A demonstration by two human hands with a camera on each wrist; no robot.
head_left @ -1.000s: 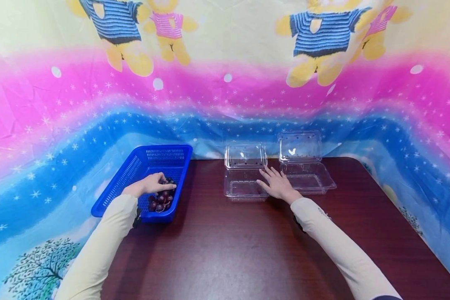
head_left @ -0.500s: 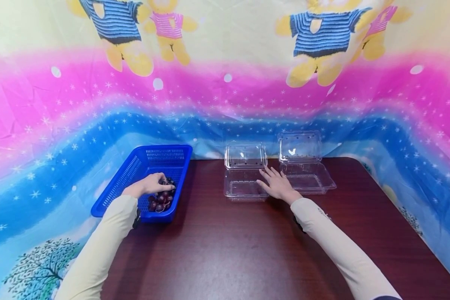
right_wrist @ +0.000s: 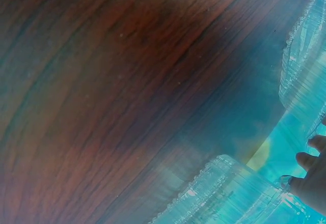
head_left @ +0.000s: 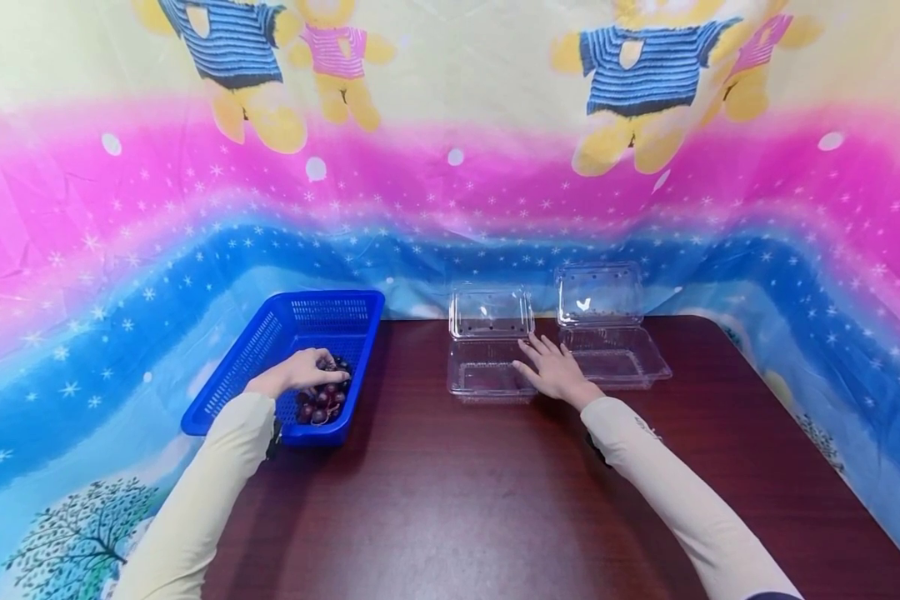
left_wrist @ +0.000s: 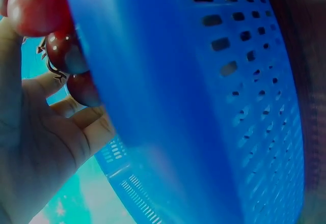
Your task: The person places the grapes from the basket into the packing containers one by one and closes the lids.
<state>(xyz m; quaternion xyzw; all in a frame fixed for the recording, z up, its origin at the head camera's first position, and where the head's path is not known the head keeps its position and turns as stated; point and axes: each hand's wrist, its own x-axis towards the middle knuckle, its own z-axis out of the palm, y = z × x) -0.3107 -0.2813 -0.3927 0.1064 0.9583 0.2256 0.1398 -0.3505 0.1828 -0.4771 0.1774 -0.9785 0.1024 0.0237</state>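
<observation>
Across the bench nothing has visibly shifted: left hand grips grapes in the blue basket, seemingly unlifted; right hand, fingers spread, lies beside a clear box.

The person wears long, cream-coloured sleeves that reach the wrists. The left sleeve is smooth along the forearm, with soft creases lower down, and ends in a plain cuff. The right sleeve matches it in colour and carries small dark marks near its cuff, too small to read. A black piece shows beneath the left cuff, and another dark fitting beneath the right. Dark navy fabric edges the right upper arm. Both hands are bare.
</observation>
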